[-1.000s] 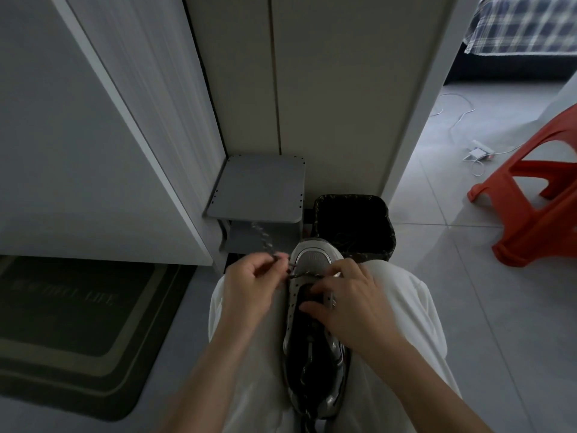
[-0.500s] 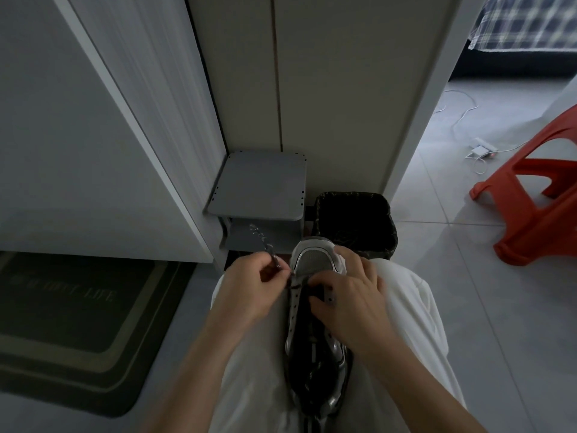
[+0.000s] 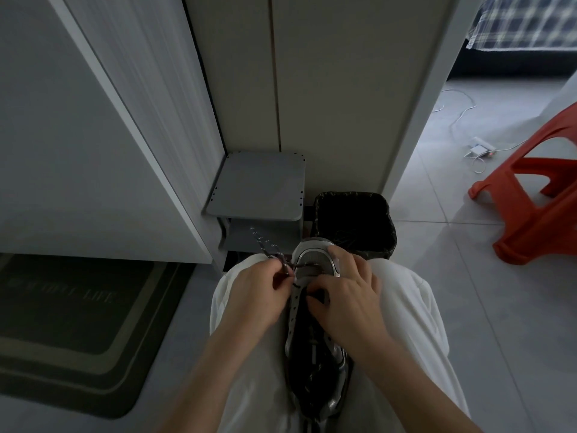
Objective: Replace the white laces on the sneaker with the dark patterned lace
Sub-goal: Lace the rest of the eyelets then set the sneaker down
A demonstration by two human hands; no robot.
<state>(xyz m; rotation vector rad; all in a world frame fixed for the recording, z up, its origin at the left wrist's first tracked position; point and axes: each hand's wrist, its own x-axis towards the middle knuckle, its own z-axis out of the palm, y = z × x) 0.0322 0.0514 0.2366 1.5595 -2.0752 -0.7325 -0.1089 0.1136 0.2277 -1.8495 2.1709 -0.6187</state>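
Head view, sneaker: laid lengthwise on the lap between the thighs, toe pointed away. It is likely wedged there so both hands are freed for threading.
Left hand: thumb and fingers are closed in a pinch on the dark patterned lace, just left of the toe-end eyelets. The lace is judged to be drawn out sideways so slack is taken through.
Right hand: fingers are curled over the toe and right flank of the sneaker, thumb tucked at the right eyelet row. The shoe is probably braced this way against the pull. Whether lace is also pinched under the thumb cannot be told.
Lace vs grip: a short dark bar is seen across the front eyelets. The lace is taken up by the left pinch right beside the shoe, and its free end sticks up and away past the pinch, toward the grey shelf unit.
White laces: none made out in the eyelets. Rows nearer the body look unthreaded, though the light is dim.
Stage: judged early, first crossing only.
Surroundings: black bin just beyond the toe, red stool well apart at right, doormat at left.
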